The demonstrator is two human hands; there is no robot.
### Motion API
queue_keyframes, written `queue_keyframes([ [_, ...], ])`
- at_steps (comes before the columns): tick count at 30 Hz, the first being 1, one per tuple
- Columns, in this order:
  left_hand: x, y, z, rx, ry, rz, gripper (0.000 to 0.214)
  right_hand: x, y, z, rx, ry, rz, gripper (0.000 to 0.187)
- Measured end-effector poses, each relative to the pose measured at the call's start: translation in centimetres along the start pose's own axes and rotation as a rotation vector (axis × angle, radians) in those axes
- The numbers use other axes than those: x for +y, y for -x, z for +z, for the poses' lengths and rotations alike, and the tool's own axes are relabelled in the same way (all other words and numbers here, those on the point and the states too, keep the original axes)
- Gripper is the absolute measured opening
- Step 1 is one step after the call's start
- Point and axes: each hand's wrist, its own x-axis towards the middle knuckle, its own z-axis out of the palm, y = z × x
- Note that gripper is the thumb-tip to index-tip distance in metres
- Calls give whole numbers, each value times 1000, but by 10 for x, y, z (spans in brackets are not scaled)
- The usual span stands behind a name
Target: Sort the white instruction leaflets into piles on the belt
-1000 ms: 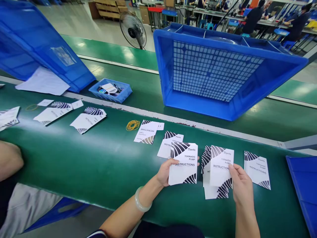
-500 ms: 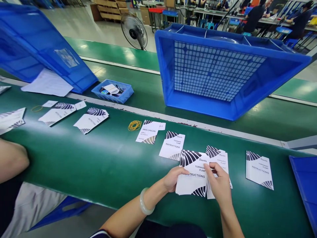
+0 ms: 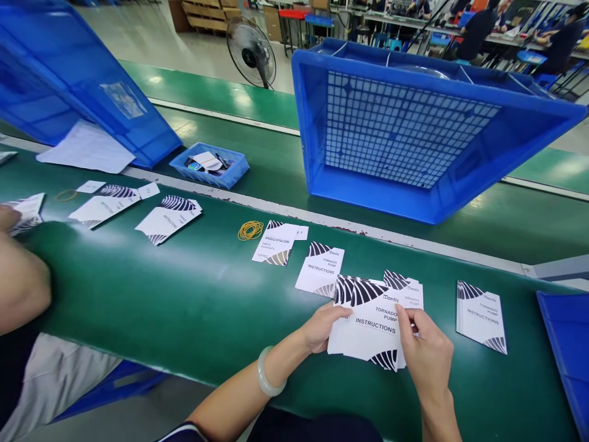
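My left hand (image 3: 324, 327), with a pale bangle at the wrist, grips the left edge of a stack of instruction booklets (image 3: 363, 347), thumb on top. Between the thumb and fingers of my right hand (image 3: 426, 344) is the right edge of the top booklet (image 3: 375, 324), which is slid out to the right over the others. Behind it, partly covered, a pile of booklets (image 3: 414, 294) lies on the table. Another booklet (image 3: 321, 270) lies just beyond my left hand, and a small stack (image 3: 481, 319) stands apart to the right.
A large blue crate (image 3: 377, 199) leans tilted at the back. Yellow rubber bands (image 3: 251, 231) lie beside a booklet with a slip (image 3: 276, 242). Further left are more booklets (image 3: 169, 218), a small blue basket (image 3: 232, 177) and a co-worker's arm (image 3: 23, 282). A blue bin (image 3: 564, 344) borders the right.
My right hand has moved right, drawing the top booklet sideways across the stack. My left hand has stayed nearly in place. At far left, the co-worker's hand has come onto a booklet.
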Motion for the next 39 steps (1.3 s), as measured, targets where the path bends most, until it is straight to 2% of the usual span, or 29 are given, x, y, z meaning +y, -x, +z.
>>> queue_keyframes([
  [8, 0, -1, -3, -24, -74, 54, 35, 2, -1, -4, -119, -261, 295, 28],
  [16, 2, -1, -3, -42, -128, 84, 33, 13, -4, -3, -239, -573, 464, 32],
  [19, 3, -1, -4, -15, -135, 100, 32, 17, -4, -8, -199, -665, 531, 30],
  [24, 16, -1, -10, 148, -76, 140, 32, 44, -9, -15, 30, -833, 708, 30],
  [26, 23, -1, -14, 191, -46, 185, 32, 58, -11, -12, 20, -837, 755, 32],
  [29, 31, -1, -20, 170, -22, 251, 30, 65, -10, -1, -24, -569, 700, 37],
  [31, 31, -1, -21, 152, -20, 256, 29, 56, -7, 7, 21, -358, 581, 41],
  [32, 29, -2, -20, 147, -22, 248, 30, 48, -4, 10, 28, -323, 523, 41],
  [33, 27, -2, -19, 142, -25, 233, 31, 38, -2, 13, 0, -343, 475, 39],
  [35, 21, -3, -17, 124, -39, 190, 32, 17, 2, 15, -146, -483, 416, 33],
  [37, 15, -4, -14, 104, -58, 153, 31, 1, 3, 14, -283, -620, 405, 30],
  [39, 12, -4, -12, 82, -69, 133, 30, -5, 3, 9, -326, -715, 443, 28],
])
